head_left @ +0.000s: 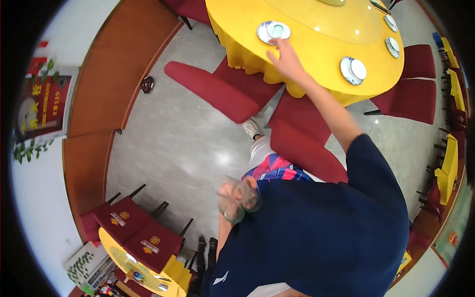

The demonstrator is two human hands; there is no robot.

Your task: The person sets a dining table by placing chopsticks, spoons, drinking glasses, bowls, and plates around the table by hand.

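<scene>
My right hand (285,58) reaches over the yellow tablecloth at the near edge of the round table. Its fingers are apart and close to a white bowl on a blue-patterned plate (263,33). A small, pale greenish clear glass (278,31) appears to lie in that bowl. My left hand (228,199), blurred by motion, is held low in front of my body. It is closed around several clear drinking glasses (243,197); their exact number is smeared.
Another bowl and plate (353,71) stand to the right on the table, near a glass turntable (321,17). Dark red chairs (213,90) surround the table edge. Behind are more chairs (153,242) and a second yellow-clothed table (173,277). A dark round object (147,84) sits by the wooden wall panel.
</scene>
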